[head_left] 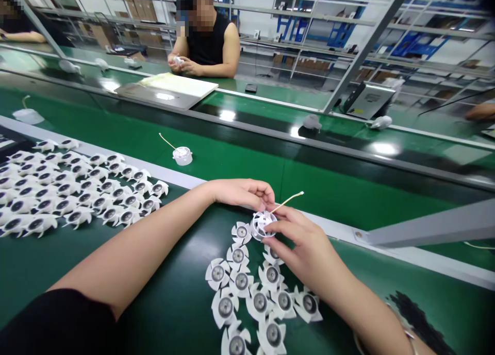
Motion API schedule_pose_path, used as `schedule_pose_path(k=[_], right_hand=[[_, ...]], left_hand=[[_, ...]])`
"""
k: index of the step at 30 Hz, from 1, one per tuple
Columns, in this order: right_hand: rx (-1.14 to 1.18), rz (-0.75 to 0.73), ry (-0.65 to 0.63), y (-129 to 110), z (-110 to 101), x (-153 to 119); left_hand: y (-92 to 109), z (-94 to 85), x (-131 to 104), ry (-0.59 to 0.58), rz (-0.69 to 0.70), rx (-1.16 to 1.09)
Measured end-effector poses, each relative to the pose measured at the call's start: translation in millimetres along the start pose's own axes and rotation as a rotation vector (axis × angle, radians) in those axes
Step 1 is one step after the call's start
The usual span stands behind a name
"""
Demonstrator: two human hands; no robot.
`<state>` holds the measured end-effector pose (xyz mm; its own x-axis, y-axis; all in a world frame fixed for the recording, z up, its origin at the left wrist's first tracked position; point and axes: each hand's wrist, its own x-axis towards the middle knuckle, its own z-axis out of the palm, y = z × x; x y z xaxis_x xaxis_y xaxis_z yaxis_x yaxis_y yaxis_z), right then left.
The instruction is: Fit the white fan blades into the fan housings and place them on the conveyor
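A small round white fan housing (264,225) with spokes is held above the green table's far edge, its yellowish wire with a white plug pointing up to the right. My right hand (299,236) grips the housing from the right, thumb and fingers around its rim. My left hand (247,192) is closed, its fingers curled and their tips at the housing's far left rim; part of that contact is hidden. Just below lie several white fan impellers (260,302) with grey round hubs, one impeller (242,232) right beside the housing.
Many more impellers (77,182) lie in rows at left. A green conveyor belt (240,159) runs behind the table's metal edge, carrying another wired housing (182,156). A slanting metal post (433,223) stands at right. Across the belt, a person (209,40) handles a white part.
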<state>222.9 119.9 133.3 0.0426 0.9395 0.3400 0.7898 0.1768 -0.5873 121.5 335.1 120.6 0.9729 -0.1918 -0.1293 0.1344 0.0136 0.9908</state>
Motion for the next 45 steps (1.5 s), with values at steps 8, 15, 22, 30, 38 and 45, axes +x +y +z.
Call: schedule_pose_path(k=[8,15,22,30,38,45], right_hand=[[-0.033,0.035,-0.069,3,0,-5],[-0.035,0.02,-0.054,10,8,-5],[-0.183,0.086,-0.123,1,6,-3],[0.017,0.105,-0.128,14,5,7],[0.005,-0.012,-0.065,20,-14,1],[-0.414,0.394,0.096,57,-42,-5]], left_hand=[[4,1.2,-6,-0.091,0.091,0.329],[18,3.2,-12,-0.095,0.058,0.551],[11,-2.1,-9,-0.014,-0.026,0.392],[11,2.2,-4,0.034,-0.174,0.362],[63,58.9,-24,0.388,-0.334,1.292],[45,200.5,-40,-0.103,0.321,1.301]])
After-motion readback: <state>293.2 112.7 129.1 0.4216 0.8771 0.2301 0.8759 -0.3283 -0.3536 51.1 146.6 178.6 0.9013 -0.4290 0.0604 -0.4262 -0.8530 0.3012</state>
